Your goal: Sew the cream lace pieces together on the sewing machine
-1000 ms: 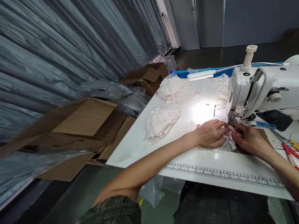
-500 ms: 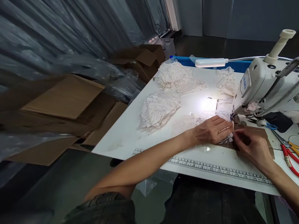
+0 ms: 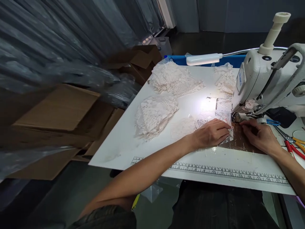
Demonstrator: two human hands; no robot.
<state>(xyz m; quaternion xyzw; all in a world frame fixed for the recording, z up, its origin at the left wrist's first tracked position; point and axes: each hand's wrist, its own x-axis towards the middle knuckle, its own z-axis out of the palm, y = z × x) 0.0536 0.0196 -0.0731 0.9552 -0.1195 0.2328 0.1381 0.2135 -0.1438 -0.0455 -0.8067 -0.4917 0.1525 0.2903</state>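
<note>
Presently at the counter (image 3: pixel 166 159): one white industrial sewing machine (image 3: pixel 264 79) at 2 o'clock, with thread stand and a white gooseneck lamp (image 3: pixel 203 59) lit over the bed.

Left hand (image 3: pixel 211 135): flat, palm down, fingers together, pressing a piece of white lace trim (image 3: pixel 227 135) onto the counter just before the presser foot (image 3: pixel 234 117). It presses rather than grips.

Right hand (image 3: pixel 258 136): at 3 o'clock of the left, fingers curled low on a brown cardboard patch (image 3: pixel 240 141), fingertips toward the foot. Whether it pinches the lace edge cannot be told; the fingertips hide it.

Lace trim: lies between the two hands, its far end under or at the foot.

Other stock: two heaps of lace pieces, one near (image 3: pixel 154 114) at 10 o'clock of the hands, one far (image 3: pixel 173 79) at 11 o'clock; a smaller heap (image 3: pixel 225 79) beside the machine head. Printed ruler (image 3: pixel 226 175) along the near edge. Red-handled snips (image 3: pixel 294 149) and a blue-handled tool (image 3: pixel 269 121) at 3 o'clock. Cardboard boxes (image 3: pixel 62 111) on the floor at 9 o'clock.

Hazards, as judged:
- Both sets of fingertips sit close to the needle; a stitch begun with them there could catch a finger.
- Lace is open and limp; uneven pressure from the left hand could skew or pucker the seam.
- Loose lace near the foot could be drawn in and snag.
</note>
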